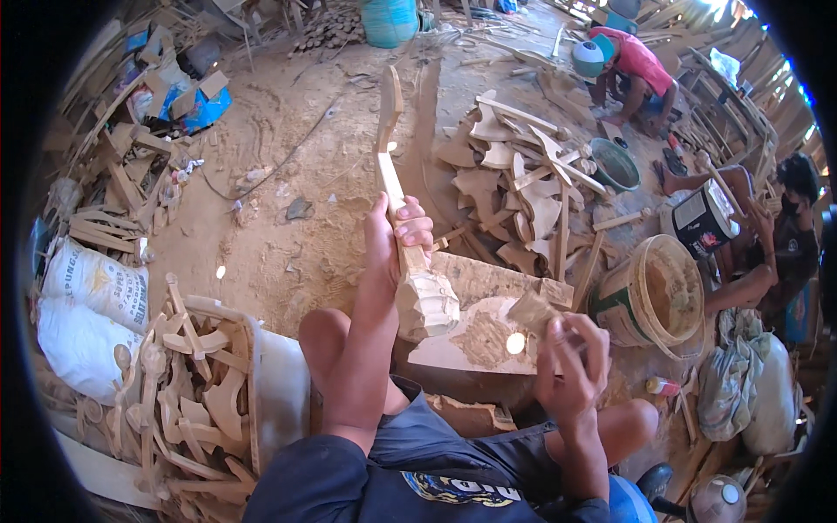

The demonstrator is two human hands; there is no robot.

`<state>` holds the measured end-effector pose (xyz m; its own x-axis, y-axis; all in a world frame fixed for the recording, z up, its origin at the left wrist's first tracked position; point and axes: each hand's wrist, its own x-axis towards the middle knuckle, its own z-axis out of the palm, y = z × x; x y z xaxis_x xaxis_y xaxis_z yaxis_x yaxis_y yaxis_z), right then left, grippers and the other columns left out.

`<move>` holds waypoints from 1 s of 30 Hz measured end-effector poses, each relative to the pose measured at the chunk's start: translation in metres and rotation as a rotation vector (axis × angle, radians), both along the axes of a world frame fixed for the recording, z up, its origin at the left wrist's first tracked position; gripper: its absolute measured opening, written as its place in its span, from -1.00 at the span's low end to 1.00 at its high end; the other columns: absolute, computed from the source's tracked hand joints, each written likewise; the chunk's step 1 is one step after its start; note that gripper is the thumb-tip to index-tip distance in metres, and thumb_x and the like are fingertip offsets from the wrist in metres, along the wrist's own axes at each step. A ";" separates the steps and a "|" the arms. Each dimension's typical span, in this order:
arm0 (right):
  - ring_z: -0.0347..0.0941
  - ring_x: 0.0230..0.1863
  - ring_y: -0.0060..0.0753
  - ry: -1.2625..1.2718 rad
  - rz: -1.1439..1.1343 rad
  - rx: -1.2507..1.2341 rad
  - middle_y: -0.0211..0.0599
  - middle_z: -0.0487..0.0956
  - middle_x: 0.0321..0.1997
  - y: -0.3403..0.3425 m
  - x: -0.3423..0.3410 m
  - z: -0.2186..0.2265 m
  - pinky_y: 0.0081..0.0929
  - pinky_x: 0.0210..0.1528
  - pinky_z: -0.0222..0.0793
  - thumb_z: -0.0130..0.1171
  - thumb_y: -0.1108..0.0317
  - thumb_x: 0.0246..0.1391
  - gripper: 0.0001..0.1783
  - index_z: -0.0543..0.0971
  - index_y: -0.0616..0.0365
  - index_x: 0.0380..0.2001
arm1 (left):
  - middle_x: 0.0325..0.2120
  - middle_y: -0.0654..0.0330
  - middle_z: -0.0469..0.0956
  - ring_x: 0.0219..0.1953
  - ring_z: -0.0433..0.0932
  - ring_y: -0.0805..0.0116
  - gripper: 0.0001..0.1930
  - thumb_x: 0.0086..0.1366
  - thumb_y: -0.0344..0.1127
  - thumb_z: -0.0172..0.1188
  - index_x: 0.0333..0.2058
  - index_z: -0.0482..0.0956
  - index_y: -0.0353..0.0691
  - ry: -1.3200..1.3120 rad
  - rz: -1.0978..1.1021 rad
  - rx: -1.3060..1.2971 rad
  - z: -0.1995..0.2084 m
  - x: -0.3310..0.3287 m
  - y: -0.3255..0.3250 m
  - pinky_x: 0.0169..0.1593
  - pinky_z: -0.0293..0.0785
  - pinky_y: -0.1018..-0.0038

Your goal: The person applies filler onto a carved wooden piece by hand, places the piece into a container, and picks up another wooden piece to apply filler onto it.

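Note:
My left hand (403,228) is closed around the neck of a carved wooden lute-shaped piece (427,307). Its rounded, faceted body hangs toward my lap, and its curved head points away from me. Pinched in the fingers of my right hand (571,366) is a worn tan piece of sandpaper (534,311), held to the right of the body and apart from it. Below both hands lies a pale board (436,353) with a heap of brown wood dust (486,336) on it, and behind it a wooden block (493,281).
Rough-cut wooden parts (514,183) are piled ahead on the dirt floor. A container of carved pieces (255,383) stands at my left, near white sacks (91,301). To the right are a dusty bucket (623,305) and two other people, one in a red shirt (641,61).

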<state>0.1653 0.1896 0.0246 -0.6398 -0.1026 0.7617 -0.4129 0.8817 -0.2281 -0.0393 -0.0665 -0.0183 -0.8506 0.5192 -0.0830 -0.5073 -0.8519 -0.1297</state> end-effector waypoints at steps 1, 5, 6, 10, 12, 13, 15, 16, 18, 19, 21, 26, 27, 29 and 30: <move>0.58 -0.18 -0.16 0.042 0.080 -0.009 -0.14 0.64 -0.01 -0.003 0.000 -0.002 -0.24 -0.20 0.43 0.49 0.61 -0.06 -0.50 0.76 0.15 0.03 | -0.49 0.37 0.36 -0.62 0.32 0.58 -0.56 0.67 0.15 -0.06 -0.09 0.40 -0.17 -0.003 0.048 -0.038 0.001 0.002 0.003 -0.57 0.38 0.58; 0.60 -0.11 -0.18 0.057 0.245 0.133 -0.16 0.61 0.09 -0.014 0.007 -0.009 -0.24 -0.19 0.43 0.49 0.51 -0.12 -0.39 0.73 0.03 0.11 | -0.50 0.37 0.36 -0.62 0.32 0.57 -0.55 0.66 0.18 -0.06 -0.11 0.42 -0.15 -0.059 0.088 -0.109 -0.007 0.000 0.009 -0.57 0.38 0.58; 0.60 -0.11 -0.18 0.054 0.242 0.133 -0.16 0.61 0.09 -0.018 0.007 -0.011 -0.24 -0.19 0.43 0.49 0.51 -0.12 -0.39 0.73 0.03 0.11 | -0.50 0.38 0.36 -0.62 0.32 0.57 -0.53 0.66 0.19 -0.06 -0.12 0.43 -0.15 -0.066 0.110 -0.140 -0.010 -0.001 0.010 -0.58 0.37 0.58; 0.59 -0.09 -0.18 -0.003 0.271 0.135 -0.11 0.56 0.17 -0.023 0.004 -0.018 -0.24 -0.18 0.44 0.45 0.37 -0.07 -0.35 0.70 0.03 0.20 | -0.53 0.44 0.34 -0.64 0.24 0.54 -0.46 0.65 0.29 -0.17 -0.28 0.36 -0.08 -0.061 0.117 -0.322 -0.007 0.002 0.020 -0.56 0.34 0.52; 0.59 -0.10 -0.18 -0.021 0.274 0.144 -0.09 0.55 0.18 -0.025 0.005 -0.018 -0.24 -0.18 0.45 0.44 0.33 -0.04 -0.34 0.68 0.04 0.23 | -0.54 0.43 0.33 -0.64 0.24 0.54 -0.47 0.66 0.28 -0.18 -0.26 0.35 -0.07 -0.058 0.108 -0.317 -0.007 0.001 0.021 -0.56 0.33 0.52; 0.59 -0.10 -0.18 -0.006 0.247 0.203 -0.09 0.55 0.17 -0.025 0.006 -0.016 -0.25 -0.20 0.45 0.43 0.31 -0.02 -0.35 0.68 0.06 0.23 | -0.55 0.43 0.32 -0.64 0.24 0.53 -0.49 0.66 0.28 -0.20 -0.24 0.34 -0.06 -0.056 0.100 -0.313 -0.006 0.002 0.022 -0.56 0.33 0.52; 0.59 -0.11 -0.19 0.009 0.222 0.262 -0.08 0.55 0.16 -0.027 0.007 -0.015 -0.25 -0.22 0.45 0.43 0.28 0.00 -0.36 0.67 0.07 0.23 | -0.55 0.43 0.32 -0.65 0.24 0.53 -0.50 0.67 0.27 -0.21 -0.21 0.33 -0.05 -0.057 0.118 -0.326 -0.002 0.005 0.024 -0.56 0.33 0.52; 0.59 -0.13 -0.20 0.024 0.200 0.262 -0.09 0.56 0.14 -0.028 0.008 -0.015 -0.27 -0.24 0.44 0.43 0.30 0.01 -0.37 0.68 0.08 0.23 | -0.55 0.43 0.32 -0.65 0.23 0.54 -0.52 0.68 0.26 -0.22 -0.19 0.33 -0.04 -0.054 0.133 -0.338 0.000 0.006 0.025 -0.56 0.33 0.52; 0.59 -0.16 -0.20 0.038 0.176 0.264 -0.09 0.57 0.11 -0.028 0.011 -0.013 -0.28 -0.26 0.44 0.44 0.31 0.01 -0.37 0.68 0.08 0.22 | -0.55 0.43 0.32 -0.65 0.24 0.54 -0.52 0.68 0.26 -0.23 -0.18 0.33 -0.02 -0.023 0.143 -0.352 -0.006 0.005 0.024 -0.57 0.32 0.52; 0.59 -0.19 -0.22 0.054 0.149 0.285 -0.10 0.59 0.08 -0.027 0.013 -0.011 -0.31 -0.29 0.43 0.43 0.35 0.01 -0.39 0.69 0.09 0.20 | -0.55 0.43 0.32 -0.65 0.24 0.55 -0.53 0.68 0.26 -0.24 -0.17 0.32 -0.01 0.008 0.156 -0.367 -0.005 0.006 0.023 -0.57 0.31 0.53; 0.60 -0.22 -0.24 0.070 0.121 0.308 -0.12 0.61 0.06 -0.026 0.015 -0.010 -0.34 -0.31 0.43 0.42 0.38 0.00 -0.42 0.70 0.09 0.18 | -0.54 0.43 0.31 -0.65 0.24 0.56 -0.53 0.68 0.26 -0.25 -0.16 0.32 0.00 -0.006 0.202 -0.411 -0.003 0.005 0.022 -0.57 0.31 0.54; 0.60 -0.27 -0.28 0.118 0.084 0.248 -0.11 0.62 0.04 -0.029 0.016 -0.010 -0.40 -0.37 0.42 0.38 0.48 -0.05 -0.43 0.74 0.11 0.13 | -0.54 0.43 0.30 -0.65 0.24 0.58 -0.54 0.68 0.26 -0.26 -0.16 0.31 0.02 -0.030 0.306 -0.483 0.003 0.005 0.020 -0.58 0.29 0.55; 0.60 -0.27 -0.28 0.118 0.085 0.248 -0.11 0.62 0.04 -0.030 0.017 -0.011 -0.40 -0.37 0.42 0.38 0.48 -0.05 -0.43 0.74 0.11 0.13 | -0.53 0.43 0.29 -0.65 0.24 0.58 -0.55 0.68 0.26 -0.26 -0.16 0.31 0.02 -0.030 0.333 -0.510 0.005 0.005 0.021 -0.58 0.29 0.54; 0.59 -0.28 -0.25 0.111 0.111 0.232 -0.10 0.62 0.01 -0.032 0.016 -0.014 -0.36 -0.35 0.43 0.39 0.49 -0.08 -0.40 0.72 0.11 0.15 | -0.53 0.43 0.29 -0.65 0.23 0.58 -0.55 0.69 0.26 -0.26 -0.16 0.31 0.03 -0.033 0.356 -0.534 0.009 0.008 0.024 -0.58 0.28 0.54; 0.59 -0.28 -0.25 0.109 0.111 0.234 -0.10 0.62 0.01 -0.033 0.016 -0.014 -0.36 -0.35 0.43 0.39 0.49 -0.08 -0.40 0.72 0.11 0.15 | -0.52 0.42 0.30 -0.65 0.23 0.58 -0.55 0.69 0.24 -0.25 -0.14 0.32 -0.02 -0.028 0.388 -0.567 0.012 0.010 0.026 -0.58 0.28 0.55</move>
